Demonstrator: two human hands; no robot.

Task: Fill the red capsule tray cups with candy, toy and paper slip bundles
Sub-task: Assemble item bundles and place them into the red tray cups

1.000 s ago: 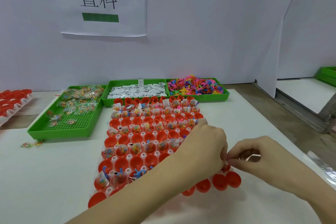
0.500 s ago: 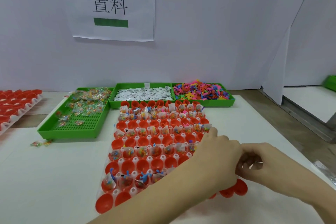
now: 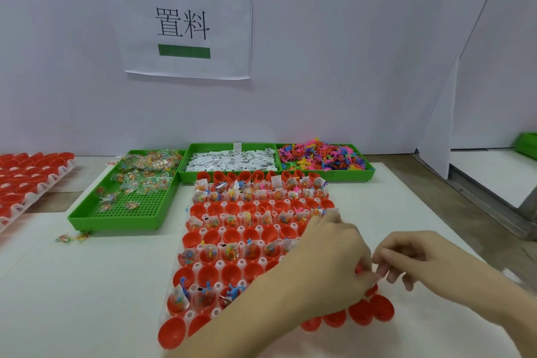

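The red capsule tray (image 3: 241,263) lies on the white table in front of me, rows of filled cups alternating with empty red ones. My left hand (image 3: 328,267) reaches across its near right part, curled into a fist; whatever is inside is hidden. My right hand (image 3: 421,259) is just to its right, fingers bent and slightly apart, fingertips almost touching those of the left hand. Nothing shows between them. Behind the tray stand green trays with candy packets (image 3: 148,171), paper slips (image 3: 232,160) and bright plastic toys (image 3: 319,154).
A second tray of red cups (image 3: 26,174) sits at the far left edge. Two loose candy packets (image 3: 69,238) lie on the table near the candy tray's front corner. A white wall with a paper sign (image 3: 183,26) closes the back; a white partition (image 3: 438,125) stands right.
The view has tilted upward, so everything sits lower in frame. Both hands stay together over the tray's near right corner. The right hand's pinch has loosened.
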